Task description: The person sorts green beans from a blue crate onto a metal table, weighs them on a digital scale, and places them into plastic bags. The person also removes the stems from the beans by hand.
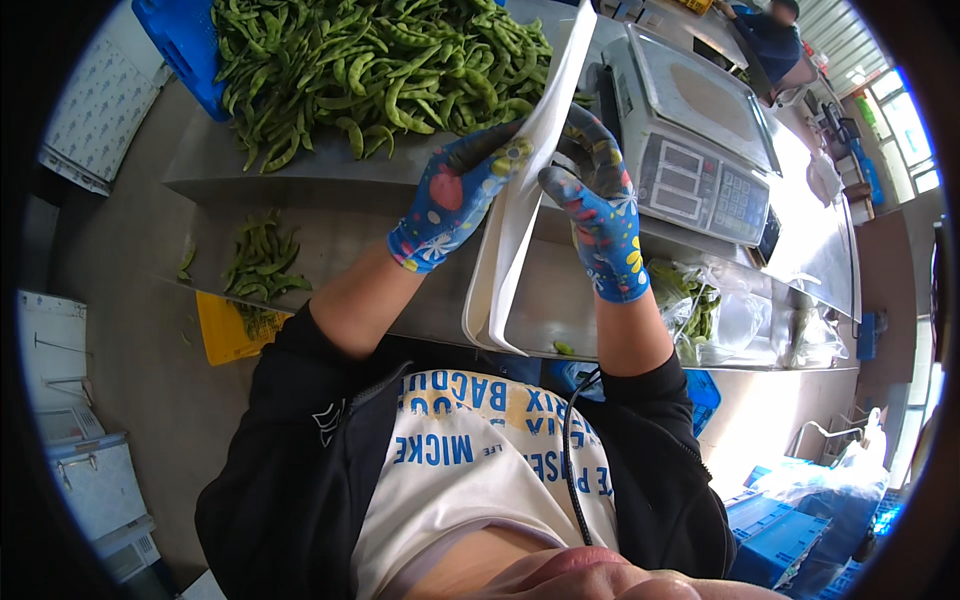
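In front of my chest a pair of thin white trays (pixel 517 247) stands on edge, seen nearly edge-on, with a narrow gap between their near ends. My left hand (pixel 461 191), in a flowered blue glove with dark fingers, grips them from the left. From the other side my right hand (pixel 604 202), gloved alike, holds them with thumb and curled fingers; its exact contact is partly hidden. Beyond my left hand lies a large heap of green bean pods (pixel 390 67). A digital weighing scale (pixel 694 142) with a metal pan is just right of my right hand.
A blue crate (pixel 187 52) borders the heap. Below, a steel ledge (pixel 345 225) carries a small pod pile (pixel 262 259) and clear plastic bags (pixel 720 307). A yellow crate (pixel 232 330) sits under its edge. Blue crates (pixel 780 532) stand lower right; another person (pixel 769 41) is farther back.
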{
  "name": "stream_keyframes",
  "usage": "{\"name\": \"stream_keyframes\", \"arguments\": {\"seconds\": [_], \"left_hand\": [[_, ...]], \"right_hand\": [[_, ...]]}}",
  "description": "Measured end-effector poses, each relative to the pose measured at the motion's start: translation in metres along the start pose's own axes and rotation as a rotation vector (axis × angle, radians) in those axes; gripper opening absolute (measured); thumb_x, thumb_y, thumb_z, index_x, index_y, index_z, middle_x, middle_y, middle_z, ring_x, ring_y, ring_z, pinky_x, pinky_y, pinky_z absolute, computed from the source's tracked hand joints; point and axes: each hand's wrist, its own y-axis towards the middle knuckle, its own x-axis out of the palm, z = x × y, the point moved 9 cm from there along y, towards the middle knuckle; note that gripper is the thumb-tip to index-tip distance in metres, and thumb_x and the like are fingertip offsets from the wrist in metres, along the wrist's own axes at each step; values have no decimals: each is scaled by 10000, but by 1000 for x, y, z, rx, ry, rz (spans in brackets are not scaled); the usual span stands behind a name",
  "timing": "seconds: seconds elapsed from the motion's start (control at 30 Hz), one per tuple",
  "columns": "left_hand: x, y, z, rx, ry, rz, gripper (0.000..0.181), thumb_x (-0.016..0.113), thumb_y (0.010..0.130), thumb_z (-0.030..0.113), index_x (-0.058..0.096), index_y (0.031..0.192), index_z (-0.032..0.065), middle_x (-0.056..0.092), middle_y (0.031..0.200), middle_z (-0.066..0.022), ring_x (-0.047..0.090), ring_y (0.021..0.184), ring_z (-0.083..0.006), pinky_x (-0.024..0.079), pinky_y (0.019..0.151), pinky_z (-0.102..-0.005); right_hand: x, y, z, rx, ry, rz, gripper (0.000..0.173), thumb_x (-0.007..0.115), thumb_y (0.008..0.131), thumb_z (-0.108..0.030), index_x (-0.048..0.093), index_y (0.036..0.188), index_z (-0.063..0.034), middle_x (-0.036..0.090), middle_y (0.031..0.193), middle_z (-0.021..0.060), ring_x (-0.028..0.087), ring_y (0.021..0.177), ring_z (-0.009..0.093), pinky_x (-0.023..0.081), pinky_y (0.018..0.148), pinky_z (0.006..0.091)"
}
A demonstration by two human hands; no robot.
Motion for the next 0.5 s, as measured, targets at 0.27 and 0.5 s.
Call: {"name": "stream_keyframes", "arguments": {"seconds": [0.27,0.5], "left_hand": [[-12,2,-17,-16,217,1,300,616,883,42,609,1178,-12,672,1045,-79,621,910,-111,500,802,-237],[-9,-2,4,90,453,41,280,649,854,69,638,1126,3,685,974,-88,632,845,-112,516,744,-258]], "right_hand": [[-1,0,29,74,60,22,672,707,768,57,392,1359,8,530,1230,124,553,1088,194,493,934,339],[-19,-9,46,148,139,185,439,636,856,9,502,1273,20,607,1114,77,578,1017,128,472,870,240]]}}
